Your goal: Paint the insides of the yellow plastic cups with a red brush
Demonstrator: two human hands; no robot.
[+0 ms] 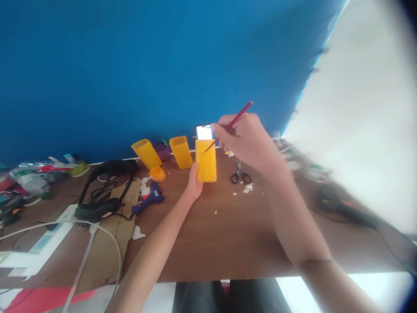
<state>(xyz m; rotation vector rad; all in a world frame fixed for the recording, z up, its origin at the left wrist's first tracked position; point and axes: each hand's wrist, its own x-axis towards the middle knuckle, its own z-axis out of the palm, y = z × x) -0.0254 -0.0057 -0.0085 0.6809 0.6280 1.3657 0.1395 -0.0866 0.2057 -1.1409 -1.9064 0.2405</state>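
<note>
My left hand (194, 182) grips a yellow rectangular container (206, 167) by its lower left side, holding it upright above the table. In my right hand (239, 134) is a thin dark red paintbrush (240, 113), pinched between fingers and thumb. Its tip points down and left onto the upper face of the container; whether it touches is hard to tell. Behind the container stands a phone (204, 131) with a lit screen. Two more yellow containers, one leaning (147, 154) and one nearer (181, 152), stand to the left, by a small orange pot (157, 174).
Scissors (240, 174) and white scraps lie right of the container. Leftward are a blue glue gun (148, 198), a black headset (104, 191), cardboard (107, 243), a white power strip (45, 248) and looping cables. A dark tool (342, 208) with a cord lies at right. A blue wall (163, 74) rises behind.
</note>
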